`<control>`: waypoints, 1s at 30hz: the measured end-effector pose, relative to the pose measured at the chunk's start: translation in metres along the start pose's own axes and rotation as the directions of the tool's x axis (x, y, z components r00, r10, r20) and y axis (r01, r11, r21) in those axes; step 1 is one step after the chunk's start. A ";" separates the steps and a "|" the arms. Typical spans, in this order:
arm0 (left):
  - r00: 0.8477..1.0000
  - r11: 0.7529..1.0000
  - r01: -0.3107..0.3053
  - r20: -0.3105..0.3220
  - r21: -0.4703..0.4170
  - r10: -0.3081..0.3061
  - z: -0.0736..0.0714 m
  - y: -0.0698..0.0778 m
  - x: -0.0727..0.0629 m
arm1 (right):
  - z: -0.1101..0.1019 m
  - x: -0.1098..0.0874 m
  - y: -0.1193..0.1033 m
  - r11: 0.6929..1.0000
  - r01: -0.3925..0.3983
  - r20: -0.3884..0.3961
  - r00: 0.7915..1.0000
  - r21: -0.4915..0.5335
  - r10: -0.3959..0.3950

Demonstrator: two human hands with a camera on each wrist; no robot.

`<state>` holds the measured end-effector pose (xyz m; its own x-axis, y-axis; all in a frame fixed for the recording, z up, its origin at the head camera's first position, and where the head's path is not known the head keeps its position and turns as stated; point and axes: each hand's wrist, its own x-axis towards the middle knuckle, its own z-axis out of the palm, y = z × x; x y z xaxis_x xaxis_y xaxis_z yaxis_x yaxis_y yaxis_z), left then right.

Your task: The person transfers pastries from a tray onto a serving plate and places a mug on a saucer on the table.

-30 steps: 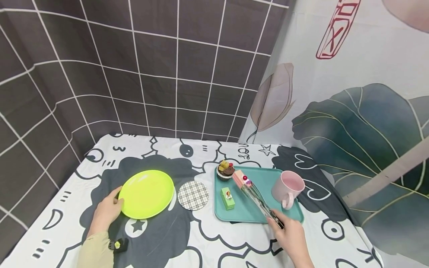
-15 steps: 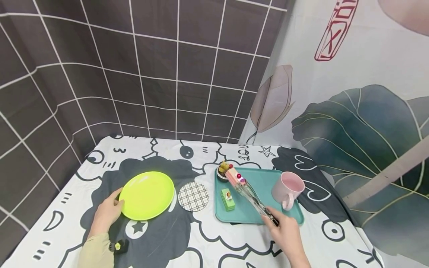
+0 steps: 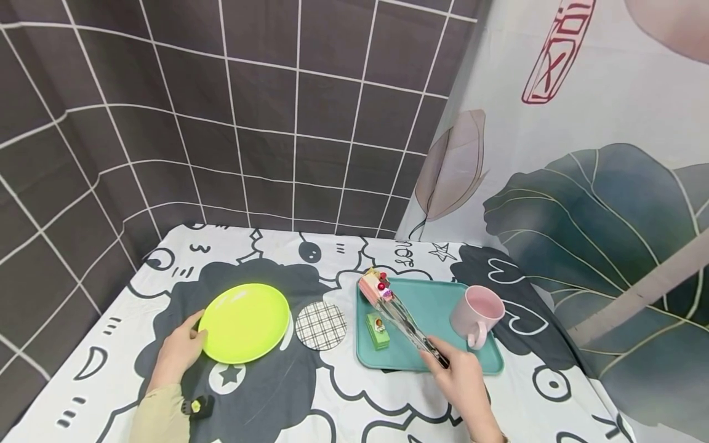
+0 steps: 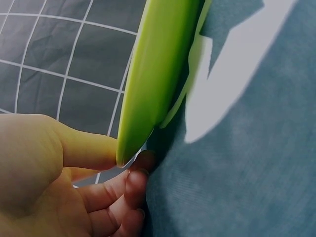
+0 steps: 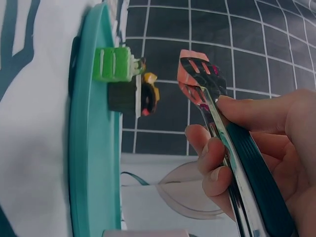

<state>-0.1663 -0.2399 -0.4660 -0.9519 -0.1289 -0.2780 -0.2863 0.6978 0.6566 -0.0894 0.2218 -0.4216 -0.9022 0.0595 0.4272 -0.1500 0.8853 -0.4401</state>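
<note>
My left hand (image 3: 178, 351) pinches the left rim of a lime-green plate (image 3: 245, 323). In the left wrist view the thumb lies on one face of the plate, with fingers at its underside. My right hand (image 3: 460, 372) grips metal tongs (image 3: 408, 326) with black handles. Held in the tongs is a pink cake slice (image 3: 372, 287) with red berries on top, raised over the left part of a teal tray (image 3: 426, 301). A green cake slice (image 3: 378, 332) sits on that tray. Behind it stands a dark cup dessert (image 5: 123, 96), mostly hidden by the pink slice in the head view.
A pink mug (image 3: 476, 314) stands at the tray's right end. Between plate and tray lies a round checked coaster (image 3: 321, 326). The patterned tablecloth (image 3: 343, 418) ends at a dark grid-patterned backdrop (image 3: 266, 166).
The right hand has moved left with the tongs and pink cake slice, which now overlaps the cup dessert in the head view. My left hand stays on the plate's rim.
</note>
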 end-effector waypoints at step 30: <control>0.999 1.000 -0.027 -0.022 -0.009 0.027 0.000 -0.001 -0.002 | 0.019 0.010 -0.036 0.975 0.208 -0.066 0.977 0.080 -0.203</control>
<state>-0.1641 -0.2405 -0.4665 -0.9614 -0.1255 -0.2450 -0.2615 0.6949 0.6699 -0.1006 0.1814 -0.4168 -0.8240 -0.0914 0.5591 -0.3664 0.8387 -0.4029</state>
